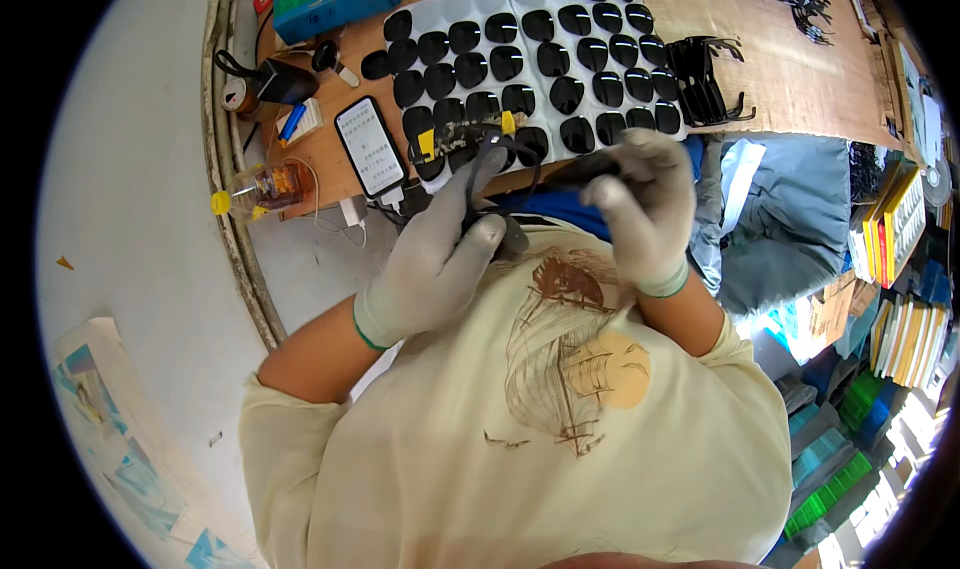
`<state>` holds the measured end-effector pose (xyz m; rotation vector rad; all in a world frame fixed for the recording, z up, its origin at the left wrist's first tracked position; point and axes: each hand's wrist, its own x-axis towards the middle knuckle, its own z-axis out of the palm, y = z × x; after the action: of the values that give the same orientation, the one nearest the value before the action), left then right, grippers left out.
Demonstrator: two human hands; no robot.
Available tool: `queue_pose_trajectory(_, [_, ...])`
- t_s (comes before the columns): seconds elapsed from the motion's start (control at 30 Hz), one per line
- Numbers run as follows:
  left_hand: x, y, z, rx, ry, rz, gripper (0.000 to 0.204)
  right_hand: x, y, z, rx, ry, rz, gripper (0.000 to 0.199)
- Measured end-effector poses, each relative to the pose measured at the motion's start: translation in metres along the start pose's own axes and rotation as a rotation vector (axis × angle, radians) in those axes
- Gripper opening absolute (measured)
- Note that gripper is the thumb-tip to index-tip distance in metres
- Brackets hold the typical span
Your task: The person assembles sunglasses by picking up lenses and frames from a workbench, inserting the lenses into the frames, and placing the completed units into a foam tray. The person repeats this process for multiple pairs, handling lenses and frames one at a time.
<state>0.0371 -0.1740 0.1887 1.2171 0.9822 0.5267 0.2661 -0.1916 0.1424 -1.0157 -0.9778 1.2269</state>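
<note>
Both my hands wear pale grey gloves with green cuffs. My left hand [430, 254] is closed on a black glasses frame [530, 174], its thin parts rising past the fingertips near the table's front edge. Opposite it, my right hand [655, 209] is raised with thumb and fingers bent together, slightly blurred. Something dark shows at its fingertips, too smeared to name. Just beyond the hands, rows of dark sunglass lenses [566, 94] lie on a white padded sheet [425, 14]. A mottled strip with yellow ends [426, 146] lies across the nearest lenses.
A lit phone [370, 149] with a plugged-in cable lies left of the lenses, near a yellow-capped bottle [265, 189] at the edge. Behind stands a teal box [335, 4]. Stacked black glasses frames [700, 79] sit right, above a grey cloth bundle [790, 229].
</note>
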Motion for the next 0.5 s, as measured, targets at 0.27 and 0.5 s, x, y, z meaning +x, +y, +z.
queue_pose_trajectory(0.27, [0.034, -0.022, 0.014, 0.397, 0.148, 0.240, 0.031, 0.016, -0.003, 0.017, -0.331, -0.081, -0.013, 0.027])
queue_pose_trajectory(0.5, [0.023, -0.030, 0.000, 0.033, -0.002, 0.228, 0.037, 0.022, -0.003, 0.025, -0.122, -0.148, 0.155, 0.024])
